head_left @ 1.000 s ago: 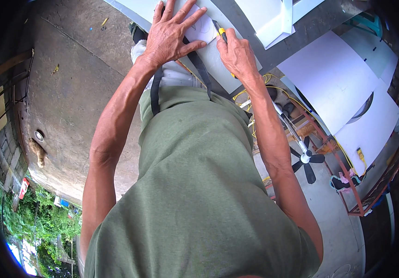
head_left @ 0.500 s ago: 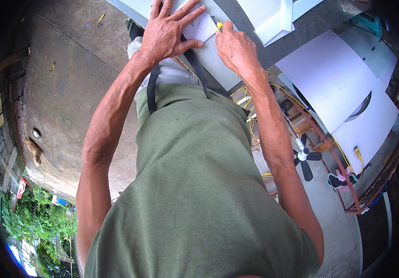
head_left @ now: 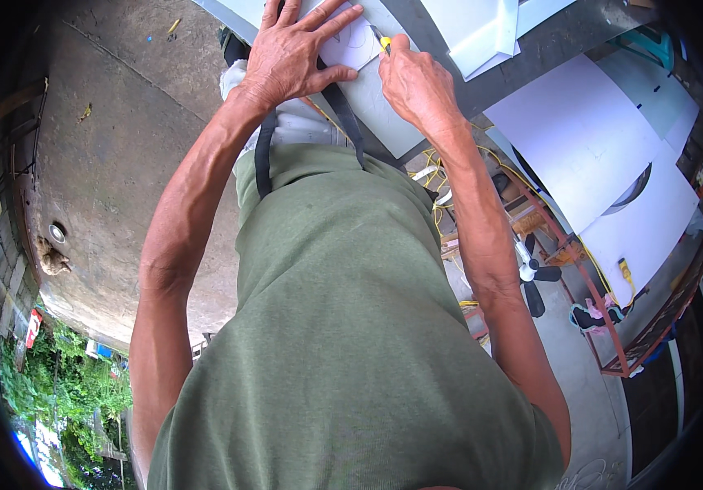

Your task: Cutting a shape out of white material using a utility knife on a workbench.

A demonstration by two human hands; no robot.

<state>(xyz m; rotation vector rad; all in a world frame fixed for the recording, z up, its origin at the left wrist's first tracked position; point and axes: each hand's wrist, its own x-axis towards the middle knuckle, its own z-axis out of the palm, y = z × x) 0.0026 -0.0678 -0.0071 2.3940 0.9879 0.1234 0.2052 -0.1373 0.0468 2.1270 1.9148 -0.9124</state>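
Note:
My left hand [head_left: 293,59] lies flat with its fingers spread, pressing on a white sheet [head_left: 353,47] that bears a drawn curved outline. Under that sheet is a larger pale board [head_left: 392,122] on the work table. My right hand [head_left: 418,86] is closed round a yellow utility knife [head_left: 385,42]. The knife's tip points up and left, at the right edge of the white sheet. Most of its handle is hidden inside my fist.
More white sheets [head_left: 482,41] lie on the grey table [head_left: 494,90] at the upper right. Large white panels [head_left: 572,139] rest on a red metal frame [head_left: 605,318] at right. A black-bladed fan [head_left: 529,273] and yellow cords [head_left: 441,216] are below my right forearm.
The view has shifted slightly. Both hands keep nearly the same place, with the knife still at the sheet's right edge.

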